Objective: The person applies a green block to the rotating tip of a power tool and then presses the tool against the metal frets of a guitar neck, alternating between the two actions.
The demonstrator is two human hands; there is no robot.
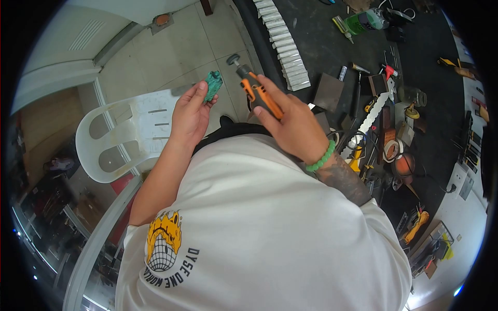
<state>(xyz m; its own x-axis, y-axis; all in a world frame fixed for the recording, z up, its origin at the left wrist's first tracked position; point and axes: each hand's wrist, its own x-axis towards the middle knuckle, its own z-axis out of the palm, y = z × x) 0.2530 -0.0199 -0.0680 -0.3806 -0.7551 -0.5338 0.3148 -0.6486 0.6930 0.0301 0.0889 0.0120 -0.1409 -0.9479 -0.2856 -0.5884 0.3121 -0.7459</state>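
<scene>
Between the thumb and fingers of my left hand [193, 111] is a small green carved piece [213, 85] with a rough, dark-creviced surface. My right hand [295, 122] is wrapped round an orange and black rotary tool [261, 94]. A round grey disc [233, 59] sits on the tool's tip, pointing up and to the left. The disc and the green piece are a short way apart and do not touch. Both hands are held above my lap, in front of my white shirt.
A white plastic chair [116, 136] stands at the left on the tiled floor. The dark workbench [311, 31] at the right holds a row of white boxes [284, 45], a green bottle [363, 22], a dark block [328, 92], a glass jar [415, 97] and several scattered tools.
</scene>
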